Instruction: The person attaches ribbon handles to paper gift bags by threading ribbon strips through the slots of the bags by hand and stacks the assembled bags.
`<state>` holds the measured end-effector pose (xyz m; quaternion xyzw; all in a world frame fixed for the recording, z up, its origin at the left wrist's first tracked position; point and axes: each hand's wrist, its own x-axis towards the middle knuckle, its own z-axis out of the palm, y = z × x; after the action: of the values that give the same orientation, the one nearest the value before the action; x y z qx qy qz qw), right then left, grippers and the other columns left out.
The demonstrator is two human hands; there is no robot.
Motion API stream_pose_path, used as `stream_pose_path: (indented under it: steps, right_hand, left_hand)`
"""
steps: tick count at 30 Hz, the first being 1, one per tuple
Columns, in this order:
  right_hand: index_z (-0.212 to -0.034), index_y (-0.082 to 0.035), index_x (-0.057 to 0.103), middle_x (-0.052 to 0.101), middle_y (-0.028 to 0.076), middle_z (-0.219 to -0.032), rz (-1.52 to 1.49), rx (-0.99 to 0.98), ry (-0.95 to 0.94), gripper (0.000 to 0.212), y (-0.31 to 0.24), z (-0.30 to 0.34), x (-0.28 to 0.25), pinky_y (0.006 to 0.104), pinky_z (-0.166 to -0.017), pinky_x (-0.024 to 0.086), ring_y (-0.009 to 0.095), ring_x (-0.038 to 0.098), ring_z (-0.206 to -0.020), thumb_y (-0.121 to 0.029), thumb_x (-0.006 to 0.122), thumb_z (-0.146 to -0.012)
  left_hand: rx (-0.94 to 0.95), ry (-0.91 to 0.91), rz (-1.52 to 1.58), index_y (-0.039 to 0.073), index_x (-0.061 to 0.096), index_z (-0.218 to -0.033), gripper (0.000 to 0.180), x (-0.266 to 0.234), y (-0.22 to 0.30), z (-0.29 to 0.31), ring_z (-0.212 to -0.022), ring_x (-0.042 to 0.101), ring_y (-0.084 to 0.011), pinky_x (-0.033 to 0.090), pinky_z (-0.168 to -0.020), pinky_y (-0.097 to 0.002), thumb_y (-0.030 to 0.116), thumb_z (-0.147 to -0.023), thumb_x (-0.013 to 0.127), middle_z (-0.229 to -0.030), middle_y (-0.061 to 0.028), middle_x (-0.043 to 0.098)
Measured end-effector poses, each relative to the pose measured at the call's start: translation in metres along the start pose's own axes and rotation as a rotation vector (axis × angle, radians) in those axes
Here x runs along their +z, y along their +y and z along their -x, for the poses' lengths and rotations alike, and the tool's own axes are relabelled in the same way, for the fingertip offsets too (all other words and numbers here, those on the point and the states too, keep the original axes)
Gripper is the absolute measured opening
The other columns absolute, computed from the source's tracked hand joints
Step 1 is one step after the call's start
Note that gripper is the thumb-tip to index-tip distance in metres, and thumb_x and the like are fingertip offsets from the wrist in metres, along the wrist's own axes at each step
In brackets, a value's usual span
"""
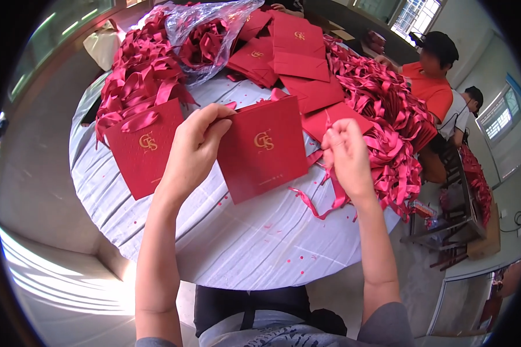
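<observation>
My left hand (201,136) pinches the upper left corner of a red paper gift bag (266,162) with a gold emblem, held tilted above the round table. To the right of that bag, my right hand (346,151) is closed, thumb and fingers pressed together on a thin end of red ribbon (328,118). A longer loose red ribbon (307,202) trails on the cloth below it. Beside my left forearm lies another red gift bag (147,150) with a ribbon handle across its top. Whether the held bag's own ribbon is fully threaded is hidden.
The table wears a pale grey cloth (214,243) with small red scraps. Ribboned bags pile up at the left (139,69) and right (388,127); flat red bags (301,49) and a clear plastic bag (211,23) lie behind. A person in orange (431,84) sits at the right.
</observation>
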<state>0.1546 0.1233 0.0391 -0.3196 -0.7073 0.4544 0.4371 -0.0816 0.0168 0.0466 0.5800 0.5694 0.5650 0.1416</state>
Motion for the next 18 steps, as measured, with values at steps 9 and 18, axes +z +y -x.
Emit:
stream_pose_path:
  steps: [9,18]
  right_hand:
    - [-0.090,0.002,0.058,0.063,0.008,-0.079,0.129,-0.294,-0.087,0.010,-0.050,0.010,0.048,0.0248,-0.063,0.048,0.011,0.060,-0.070,-0.006,0.062,-0.087]
    - [-0.086,0.000,0.058,0.061,0.010,-0.078,0.281,-0.423,0.011,0.014,-0.037,0.015,0.063,0.0296,-0.057,0.049,0.020,0.061,-0.065,-0.002,0.069,-0.078]
  left_hand:
    - [-0.193,-0.206,0.342,-0.006,0.056,-0.103,0.017,0.004,0.016,0.000,-0.085,0.051,-0.0057,0.043,-0.079,-0.0216,0.007,-0.095,0.048,-0.088,-0.0002,0.059]
    - [-0.113,-0.266,0.304,-0.003,0.058,-0.106,0.018,0.004,0.010,0.003,-0.088,0.051,-0.0036,0.043,-0.080,-0.0203,0.008,-0.096,0.049,-0.091,0.0018,0.058]
